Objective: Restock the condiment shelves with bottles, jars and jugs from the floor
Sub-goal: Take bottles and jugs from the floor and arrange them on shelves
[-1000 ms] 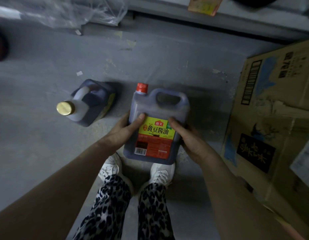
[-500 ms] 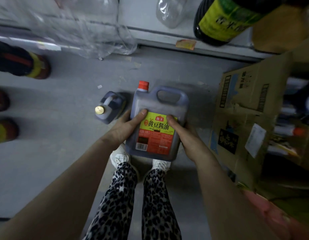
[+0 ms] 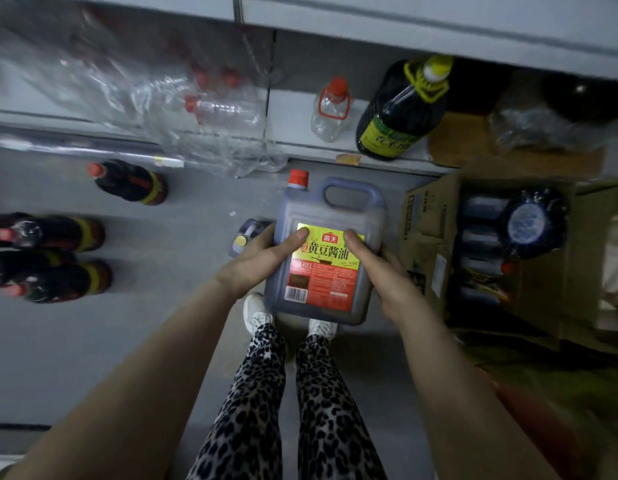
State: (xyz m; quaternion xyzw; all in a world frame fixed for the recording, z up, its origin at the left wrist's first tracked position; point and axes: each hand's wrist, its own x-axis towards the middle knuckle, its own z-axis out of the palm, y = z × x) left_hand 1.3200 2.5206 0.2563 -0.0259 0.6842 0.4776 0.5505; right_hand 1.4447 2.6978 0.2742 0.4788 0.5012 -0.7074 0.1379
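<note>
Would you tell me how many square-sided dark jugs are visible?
2. The large jug is held by the left hand and right hand; a small gold-capped jug stands on the floor behind the left hand. The box may hide more.

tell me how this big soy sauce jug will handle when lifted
Probably heavy: the jug looks full of dark liquid, and the left hand and right hand both grip its sides. Likely stiff: its walls show no denting under the grip. Smooth plastic could slip.

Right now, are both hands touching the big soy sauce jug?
Touching. The head view shows the left hand and the right hand gripping the jug from either side, with both thumbs pressed flat on its front.
</note>
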